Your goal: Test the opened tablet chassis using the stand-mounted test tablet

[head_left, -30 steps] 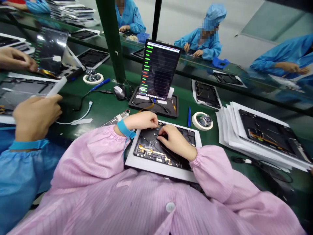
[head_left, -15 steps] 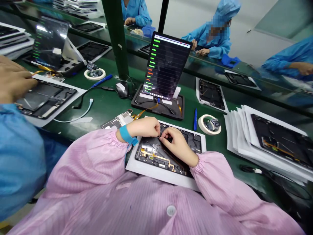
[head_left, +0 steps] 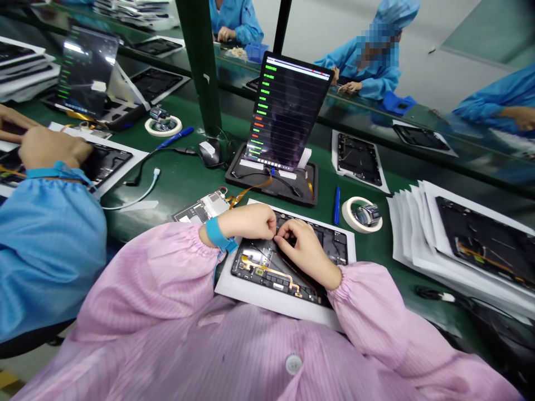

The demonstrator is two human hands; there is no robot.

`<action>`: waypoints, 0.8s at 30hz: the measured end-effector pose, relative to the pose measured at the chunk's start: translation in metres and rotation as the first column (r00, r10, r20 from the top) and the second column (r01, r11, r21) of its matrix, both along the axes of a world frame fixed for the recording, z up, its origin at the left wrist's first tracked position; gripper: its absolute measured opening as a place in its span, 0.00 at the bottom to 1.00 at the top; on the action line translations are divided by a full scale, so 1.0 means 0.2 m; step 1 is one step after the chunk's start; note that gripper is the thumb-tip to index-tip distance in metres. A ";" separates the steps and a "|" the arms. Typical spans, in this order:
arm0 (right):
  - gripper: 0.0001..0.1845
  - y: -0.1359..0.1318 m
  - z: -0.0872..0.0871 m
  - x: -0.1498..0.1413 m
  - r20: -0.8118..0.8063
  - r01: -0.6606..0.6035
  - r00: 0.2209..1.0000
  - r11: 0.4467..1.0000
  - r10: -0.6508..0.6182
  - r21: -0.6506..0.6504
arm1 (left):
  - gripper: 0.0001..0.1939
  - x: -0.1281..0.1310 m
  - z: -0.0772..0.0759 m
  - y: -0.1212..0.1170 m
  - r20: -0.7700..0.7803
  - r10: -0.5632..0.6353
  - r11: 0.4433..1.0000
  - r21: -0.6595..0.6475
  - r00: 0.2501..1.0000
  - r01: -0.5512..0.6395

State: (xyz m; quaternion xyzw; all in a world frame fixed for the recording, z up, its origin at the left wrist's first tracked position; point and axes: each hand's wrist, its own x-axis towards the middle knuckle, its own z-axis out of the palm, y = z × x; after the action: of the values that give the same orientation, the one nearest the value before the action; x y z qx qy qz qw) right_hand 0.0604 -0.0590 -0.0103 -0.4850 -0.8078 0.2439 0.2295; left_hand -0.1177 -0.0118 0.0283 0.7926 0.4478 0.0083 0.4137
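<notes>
A black tablet housing with an orange ribbon cable lies on a white sheet in front of me. My left hand is closed over the housing's upper middle, a blue band round its wrist. Close beside it, my right hand is closed too, its thumb and index finger pinched together. The fingertips of both hands nearly meet above the housing. Whatever sits between them is too small and hidden to name. A dark thin strip runs from under the right hand toward the lower right of the housing.
Behind stands a lit tablet screen on a black base. A circuit board lies at the left. To the right are a blue pen, a tape roll and stacked housings on sheets. A co-worker's hands work at far left.
My hands stay almost in place, fingers still pinched together over the housing. At the left, the co-worker's arm has moved in over their own housing, and a second hand shows.
</notes>
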 end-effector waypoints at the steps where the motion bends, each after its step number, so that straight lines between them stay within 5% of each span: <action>1: 0.05 0.00 0.00 0.00 0.003 -0.001 1.000 1.000 0.001 -0.003 | 0.07 0.00 0.00 0.00 -0.008 -0.006 1.000 0.005 1.000 0.006; 20: 0.04 0.01 -0.04 0.02 -0.052 0.016 0.999 1.000 -0.015 0.020 | 0.05 0.03 -0.02 -0.03 -0.032 0.035 0.978 0.208 0.999 -0.028; 24: 0.03 0.01 -0.04 0.03 -0.063 0.017 0.998 1.000 -0.017 0.007 | 0.05 0.00 0.03 -0.02 0.012 -0.058 0.981 0.187 0.998 0.055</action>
State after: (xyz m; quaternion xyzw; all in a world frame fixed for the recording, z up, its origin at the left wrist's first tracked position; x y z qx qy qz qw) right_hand 0.0655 -0.0567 -0.0188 -0.4830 -0.7969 0.2543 0.2588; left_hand -0.1184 -0.0161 0.0333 0.8402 0.4189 0.0453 0.3413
